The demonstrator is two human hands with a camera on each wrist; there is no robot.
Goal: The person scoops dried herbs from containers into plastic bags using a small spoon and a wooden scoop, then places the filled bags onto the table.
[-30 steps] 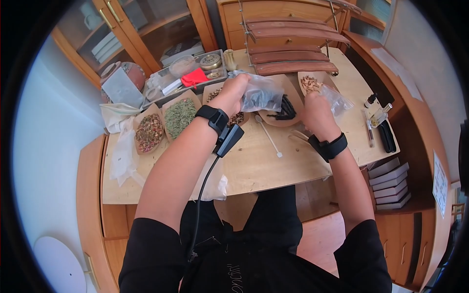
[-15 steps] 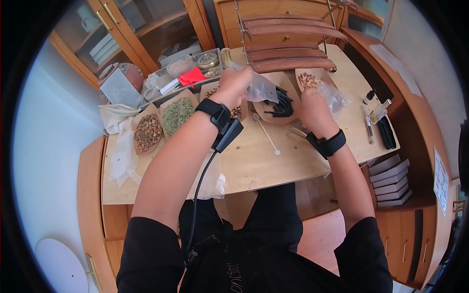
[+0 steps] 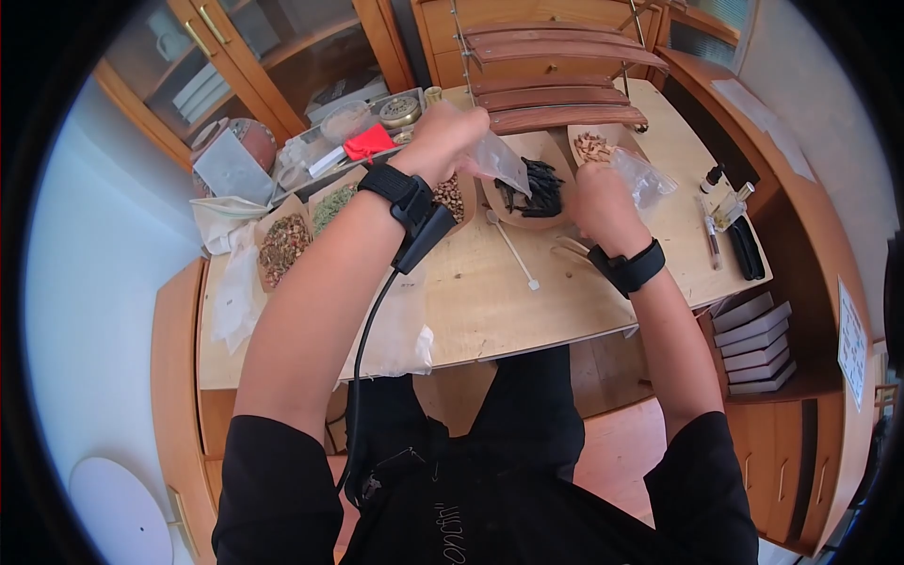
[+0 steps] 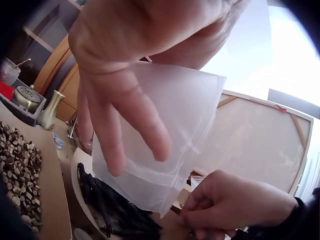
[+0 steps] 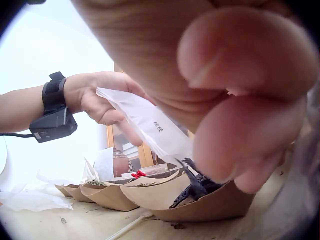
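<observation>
My left hand (image 3: 443, 141) holds a translucent plastic bag (image 4: 155, 135) by its upper end, some fingers stretched down its side. The bag tilts over a paper tray (image 3: 527, 222) with its lower end right at a heap of black, stick-like pieces (image 3: 541, 193). Small printed characters mark the bag in the right wrist view. My right hand (image 3: 607, 207) is curled beside this tray's right side, fingertips drawn together. A second clear plastic bag (image 3: 650, 181) shows just beyond its knuckles; I cannot tell whether the fingers hold it. Behind lies a tray of light brown chips (image 3: 591, 148).
Further paper trays hold brown slices (image 4: 17, 175), green dried herb (image 3: 331, 205) and a mixed reddish herb (image 3: 282, 250). A thin white stirrer (image 3: 515, 252) lies in front. A wooden slatted rack (image 3: 560, 116) stands behind; small bottles (image 3: 730, 207) are at the right.
The left hand has moved left and slightly up, tilting its bag more steeply. The bag has lost its dark contents, and the black heap in the tray is larger. The right hand has barely moved.
</observation>
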